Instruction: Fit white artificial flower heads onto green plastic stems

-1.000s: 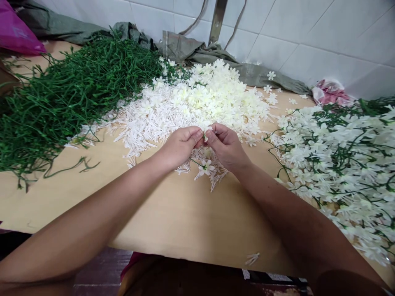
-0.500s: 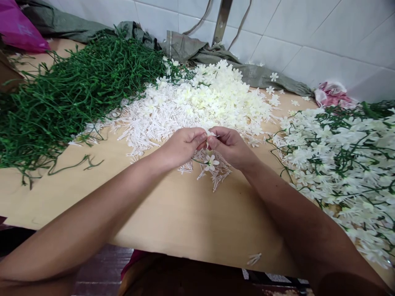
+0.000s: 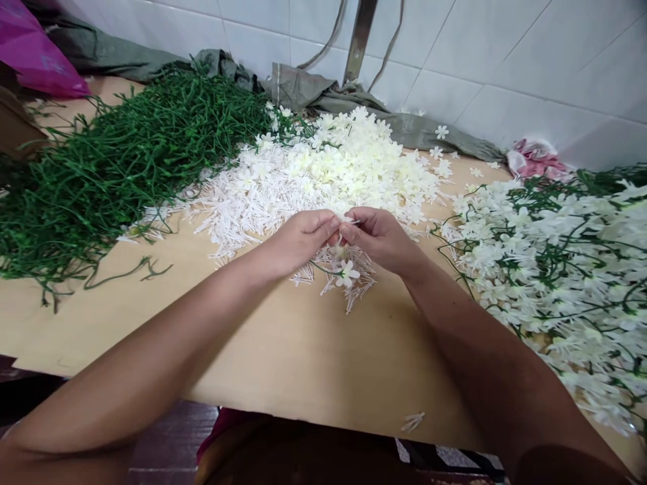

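Note:
My left hand and my right hand meet fingertip to fingertip over the table, both closed in a pinch. From beneath the left fingers runs a thin green plastic stem that ends in a white artificial flower. Between the right thumb and forefinger a thin white stick pokes out. White petals show where the fingertips meet; the fingers cover most of what is there. Just behind the hands spreads a heap of thin white sticks, with loose white flower heads on top.
Green plastic stems are piled at the left. At the right lies a heap of flowered stems. A grey-green cloth runs along the tiled wall, near a pink-and-white bundle. Several white sticks lie by the table's front edge.
Both hands stay pinched together in nearly the same place. The thin white stick at the right fingertips shows more now. The whole view has shifted slightly.

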Demonstrator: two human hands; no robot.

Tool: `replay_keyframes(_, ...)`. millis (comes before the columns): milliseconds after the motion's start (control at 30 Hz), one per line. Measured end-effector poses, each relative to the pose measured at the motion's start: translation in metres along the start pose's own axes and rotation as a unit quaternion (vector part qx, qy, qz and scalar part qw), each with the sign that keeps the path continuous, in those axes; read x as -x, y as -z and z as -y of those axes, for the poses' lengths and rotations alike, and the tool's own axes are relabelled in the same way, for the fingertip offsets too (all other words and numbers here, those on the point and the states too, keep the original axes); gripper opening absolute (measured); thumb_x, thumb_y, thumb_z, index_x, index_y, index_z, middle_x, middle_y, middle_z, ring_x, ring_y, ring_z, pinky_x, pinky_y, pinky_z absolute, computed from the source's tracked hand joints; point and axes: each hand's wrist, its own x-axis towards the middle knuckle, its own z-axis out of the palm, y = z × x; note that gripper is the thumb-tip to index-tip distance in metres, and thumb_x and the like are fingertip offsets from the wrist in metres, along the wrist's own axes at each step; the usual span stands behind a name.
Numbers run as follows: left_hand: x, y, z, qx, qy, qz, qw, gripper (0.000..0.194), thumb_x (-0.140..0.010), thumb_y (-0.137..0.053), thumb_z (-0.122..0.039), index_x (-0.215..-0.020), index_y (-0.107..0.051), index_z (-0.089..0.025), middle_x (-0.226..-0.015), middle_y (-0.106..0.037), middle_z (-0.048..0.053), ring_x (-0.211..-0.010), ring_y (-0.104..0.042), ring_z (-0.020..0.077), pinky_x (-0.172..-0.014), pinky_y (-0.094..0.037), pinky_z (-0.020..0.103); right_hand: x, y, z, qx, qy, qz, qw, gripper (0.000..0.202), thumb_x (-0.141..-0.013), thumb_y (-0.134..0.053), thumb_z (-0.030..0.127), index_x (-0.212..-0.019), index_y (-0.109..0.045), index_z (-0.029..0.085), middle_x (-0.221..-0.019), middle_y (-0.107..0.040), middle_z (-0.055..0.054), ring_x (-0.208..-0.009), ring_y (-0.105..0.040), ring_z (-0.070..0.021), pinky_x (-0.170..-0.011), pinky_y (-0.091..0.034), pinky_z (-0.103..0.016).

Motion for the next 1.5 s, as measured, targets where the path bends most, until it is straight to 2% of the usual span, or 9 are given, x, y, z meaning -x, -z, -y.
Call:
replay_keyframes(233, -0.001, 0.003, 0.008, 0.005, 0.033, -0.051, 0.998, 0.030, -0.090, -0.040, -0.034, -0.065, -0.047, -0.018, -0.054, -0.036, -0.005, -0.054, -0.033, 0.0087, -0.055, -0.031, 0.023, -0.001, -0.004, -0.004, 0.042, 0.024, -0.006, 0.999, 0.047, -0.079, -0.055, 0.063, -0.068, -0.049, 0.019, -0.061, -0.046, 0.002, -0.056, -0.039, -0.0081, -0.054, -0.033, -0.026)
replay_keyframes(400, 0.000, 0.006, 0.011, 0.017, 0.037, -0.054, 0.998, 0.029, -0.090, -0.039, -0.031, -0.065, -0.045, -0.018, -0.055, -0.036, -0.004, -0.053, -0.032, 0.0082, -0.052, -0.027, 0.023, -0.002, -0.005, -0.010, 0.046, 0.023, -0.010, 0.999, 0.043, -0.081, -0.054, 0.060, -0.070, -0.046, 0.019, -0.061, -0.045, 0.003, -0.057, -0.041, -0.0083, -0.054, -0.036, -0.026)
replay_keyframes(533, 0.001, 0.007, 0.010, -0.009, 0.047, -0.057, 0.997, 0.029, -0.091, -0.040, -0.029, -0.064, -0.045, -0.018, -0.054, -0.036, -0.005, -0.052, -0.032, 0.0083, -0.052, -0.028, 0.023, 0.001, -0.009, -0.010, 0.038, 0.036, -0.051, 0.997, 0.046, -0.070, -0.072, 0.050, -0.098, -0.050, 0.021, -0.087, -0.054, -0.002, -0.072, -0.053, -0.0117, -0.059, -0.046, -0.026)
replay_keyframes(600, 0.000, 0.006, 0.010, -0.019, 0.048, -0.064, 0.997, 0.029, -0.091, -0.041, -0.028, -0.064, -0.044, -0.017, -0.054, -0.038, -0.004, -0.054, -0.034, 0.0082, -0.053, -0.029, 0.023, 0.003, -0.013, -0.009, 0.104, 0.080, -0.082, 0.988, 0.055, -0.066, -0.077, 0.041, -0.109, -0.050, 0.022, -0.102, -0.053, -0.006, -0.082, -0.056, -0.0143, -0.064, -0.050, -0.027)
replay_keyframes(667, -0.001, 0.005, 0.009, -0.031, 0.045, -0.072, 0.996, 0.029, -0.090, -0.042, -0.026, -0.063, -0.043, -0.017, -0.056, -0.039, -0.004, -0.055, -0.035, 0.0079, -0.054, -0.029, 0.023, 0.004, -0.016, -0.008, 0.186, 0.128, -0.101, 0.969, 0.047, -0.071, -0.074, 0.033, -0.110, -0.052, 0.022, -0.105, -0.054, -0.007, -0.080, -0.055, -0.0140, -0.065, -0.051, -0.028)
replay_keyframes(833, -0.001, 0.003, 0.009, -0.045, 0.047, -0.077, 0.995, 0.030, -0.089, -0.044, -0.024, -0.060, -0.040, -0.018, -0.055, -0.034, -0.005, -0.053, -0.032, 0.0072, -0.053, -0.026, 0.023, 0.005, -0.018, -0.006, 0.270, 0.197, -0.123, 0.934, 0.018, -0.083, -0.061, 0.022, -0.101, -0.057, 0.020, -0.094, -0.062, -0.005, -0.070, -0.054, -0.0102, -0.066, -0.050, -0.027)
replay_keyframes(1033, 0.001, 0.006, 0.012, 0.013, 0.053, -0.060, 0.997, 0.030, -0.091, -0.041, -0.028, -0.063, -0.044, -0.017, -0.053, -0.035, -0.005, -0.050, -0.031, 0.0066, -0.049, -0.025, 0.022, 0.003, -0.013, -0.006, 0.206, 0.177, -0.125, 0.954, 0.003, -0.084, -0.056, 0.019, -0.086, -0.055, 0.018, -0.075, -0.057, 0.001, -0.065, -0.054, -0.0075, -0.060, -0.046, -0.023)
replay_keyframes(1233, 0.000, 0.003, 0.013, 0.102, 0.068, -0.050, 0.991, 0.031, -0.090, -0.044, -0.026, -0.060, -0.042, -0.017, -0.051, -0.032, -0.006, -0.045, -0.026, 0.0048, -0.045, -0.020, 0.020, 0.001, -0.010, -0.007, 0.066, 0.110, -0.076, 0.989, 0.020, -0.082, -0.061, 0.035, -0.080, -0.051, 0.019, -0.064, -0.052, 0.004, -0.058, -0.055, -0.0076, -0.056, -0.046, -0.023)
replay_keyframes(1500, 0.000, -0.006, 0.009, 0.142, 0.081, -0.072, 0.984, 0.028, -0.087, -0.045, -0.019, -0.059, -0.043, -0.016, -0.050, -0.034, -0.006, -0.045, -0.025, 0.0046, -0.046, -0.019, 0.021, 0.000, -0.013, -0.006, 0.027, 0.070, -0.086, 0.994, 0.028, -0.076, -0.069, 0.039, -0.072, -0.050, 0.019, -0.058, -0.052, 0.005, -0.054, -0.049, -0.0066, -0.054, -0.042, -0.024)
